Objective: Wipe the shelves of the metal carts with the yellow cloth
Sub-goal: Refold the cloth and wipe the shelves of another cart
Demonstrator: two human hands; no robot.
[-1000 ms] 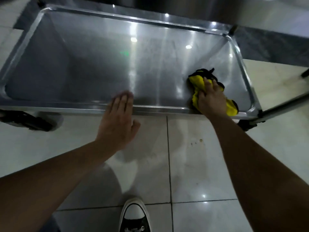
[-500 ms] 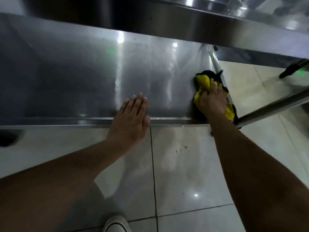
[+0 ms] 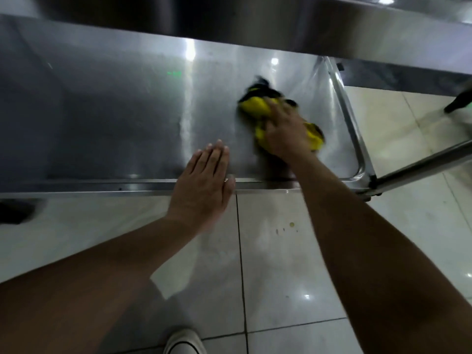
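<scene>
At centre frame, the left hand (image 3: 201, 185) lay flat, fingers straight, on the shelf (image 3: 102, 118) rim. Right of it, the right hand (image 3: 286, 134) pressed the bunched cloth (image 3: 255, 106), now swept leftward from the shelf's right corner; wiping looked underway.

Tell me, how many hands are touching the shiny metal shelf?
2. The left hand lies flat on the shelf's front edge; the right hand presses the yellow cloth farther right.
</scene>
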